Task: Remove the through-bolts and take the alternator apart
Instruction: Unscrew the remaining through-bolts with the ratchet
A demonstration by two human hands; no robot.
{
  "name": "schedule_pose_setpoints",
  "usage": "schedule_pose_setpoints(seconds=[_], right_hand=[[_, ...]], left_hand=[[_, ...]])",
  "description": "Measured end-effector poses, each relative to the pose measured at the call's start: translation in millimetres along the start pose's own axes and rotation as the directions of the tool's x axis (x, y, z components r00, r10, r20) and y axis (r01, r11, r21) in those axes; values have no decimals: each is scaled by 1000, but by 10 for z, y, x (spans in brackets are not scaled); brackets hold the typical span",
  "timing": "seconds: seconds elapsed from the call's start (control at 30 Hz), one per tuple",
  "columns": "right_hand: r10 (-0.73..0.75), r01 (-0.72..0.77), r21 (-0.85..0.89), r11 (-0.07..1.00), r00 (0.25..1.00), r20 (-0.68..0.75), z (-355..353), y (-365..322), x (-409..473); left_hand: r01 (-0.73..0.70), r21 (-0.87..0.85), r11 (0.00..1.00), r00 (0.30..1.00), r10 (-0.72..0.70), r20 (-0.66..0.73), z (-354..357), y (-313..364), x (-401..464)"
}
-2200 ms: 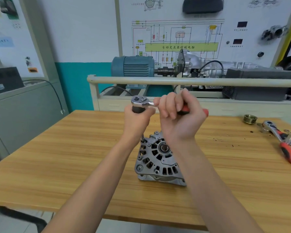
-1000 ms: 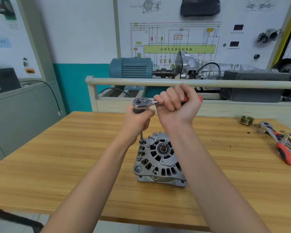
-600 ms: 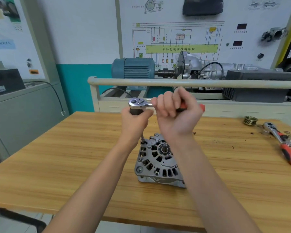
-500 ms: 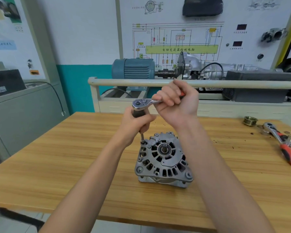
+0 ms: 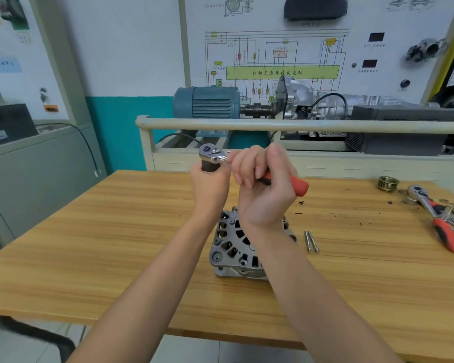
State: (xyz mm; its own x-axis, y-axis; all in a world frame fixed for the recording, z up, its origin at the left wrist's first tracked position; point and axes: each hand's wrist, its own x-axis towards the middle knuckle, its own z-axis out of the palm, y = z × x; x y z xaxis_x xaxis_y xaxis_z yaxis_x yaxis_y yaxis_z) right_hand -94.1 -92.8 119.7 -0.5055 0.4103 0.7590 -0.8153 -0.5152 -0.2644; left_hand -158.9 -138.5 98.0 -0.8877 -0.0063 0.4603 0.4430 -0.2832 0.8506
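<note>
A silver alternator [image 5: 233,247] stands on the wooden table [image 5: 116,244], its vented end cover facing me. Above its far left corner my left hand [image 5: 210,189] grips the dark socket extension under the ratchet head [image 5: 210,154]. My right hand [image 5: 265,189] holds the ratchet's red handle [image 5: 298,186], which points to the right. My right forearm hides the alternator's centre and right side. Two loose through-bolts [image 5: 311,241] lie side by side on the table just right of the alternator.
A brass-coloured pulley [image 5: 388,183] sits at the table's far right. A second red-handled ratchet [image 5: 438,221] and other tools lie near the right edge. A pale rail [image 5: 299,125] and a training rig with a blue motor [image 5: 207,102] stand behind the table.
My right hand has swung the red handle back toward me and to the right. The left hand has stayed on the extension. Two loose bolts have come into view beside the alternator.
</note>
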Motion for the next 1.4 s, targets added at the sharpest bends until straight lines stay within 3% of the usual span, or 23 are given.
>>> schedule_pose_setpoints(seconds=[0.1,0.2,0.27,0.3,0.4,0.53,0.63,0.7,0.77,0.83,0.93,1.0,1.03,1.1,1.2,1.3,1.4], right_hand=[[266,-261,139,955,964,-23,-56,-66,242],[625,-579,332,744,780,-41,-147,-118,596],[732,-668,392,632,682,-18,-166,-129,747],[744,-673,402,621,667,-33,-171,-118,778],[667,-574,405,712,733,-134,-169,-85,712],[339,-296,277,914,933,-121,-112,-41,271],[2,-3,-3,1000,1000,-10,-45,15,-17],[-94,105,-111,988,991,95,-26,37,-56],[-9,13,-45,999,996,89,-45,9,44],[237,-240,107,965,971,41,-89,-44,254],[607,-579,317,751,795,14,-183,-96,602],[713,-665,401,630,700,40,-204,-107,740],[731,-672,420,611,682,28,-206,-103,769],[704,-623,425,657,709,-50,-187,-84,754],[532,-456,367,811,835,-138,-152,-37,542],[267,-253,184,950,962,-57,-52,-2,190],[-2,7,-77,997,998,66,10,37,-34]], left_hand=[[-5,11,1000,970,2,244,-155,19,76],[21,-18,1000,824,-7,567,-281,90,145],[61,-7,998,759,-42,650,-263,121,177],[80,-5,997,765,-58,641,-235,126,180],[93,-8,996,857,-76,510,-147,89,139],[-2,-24,1000,985,6,170,-72,-8,47],[-60,-50,997,998,59,-19,13,-39,-1],[-65,-46,997,996,61,-72,39,-35,-6],[-27,-51,998,999,26,-23,4,-7,12],[-14,-33,999,988,19,151,-105,3,61],[-19,14,1000,857,9,515,-242,61,122],[10,39,999,787,-32,616,-242,85,155],[31,40,999,792,-49,609,-222,87,161],[69,14,998,850,-66,523,-168,71,147],[53,-27,998,969,-45,242,-91,12,55],[-2,-65,998,999,0,-32,-41,-20,-25],[-35,-79,996,995,27,-93,-10,12,-49]])
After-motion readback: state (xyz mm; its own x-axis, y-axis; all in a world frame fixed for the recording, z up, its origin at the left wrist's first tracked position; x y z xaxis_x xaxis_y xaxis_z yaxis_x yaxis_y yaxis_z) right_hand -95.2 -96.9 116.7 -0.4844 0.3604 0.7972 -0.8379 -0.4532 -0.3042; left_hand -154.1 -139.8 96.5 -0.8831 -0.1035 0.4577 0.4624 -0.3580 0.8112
